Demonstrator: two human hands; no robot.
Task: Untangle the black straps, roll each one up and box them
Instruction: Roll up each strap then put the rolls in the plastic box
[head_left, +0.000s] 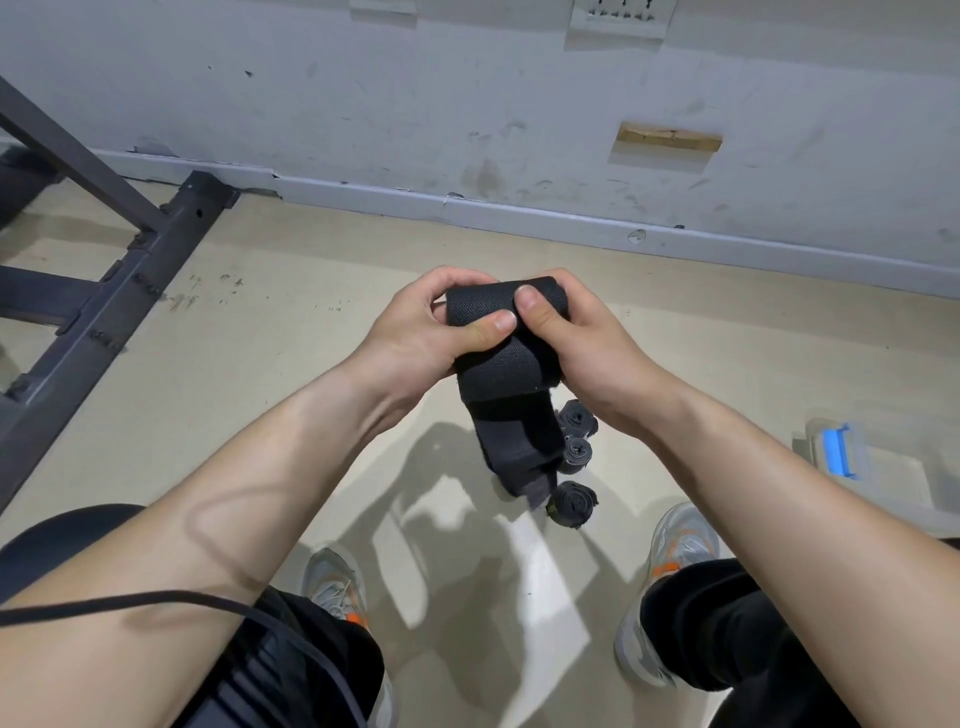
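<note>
Black strap (498, 364), half rolled, sits gripped between the left hand (415, 322) and right hand (587, 338), thumbs pressing on top, tail hanging down. Three rolled straps (574, 501) lie on the floor (260, 364) below, left of a clear box (852, 457).

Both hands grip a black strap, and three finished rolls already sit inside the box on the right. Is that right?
Not quite: the head view shows the three rolls lying on the floor, outside the box. The left hand and right hand do grip the strap.
</note>
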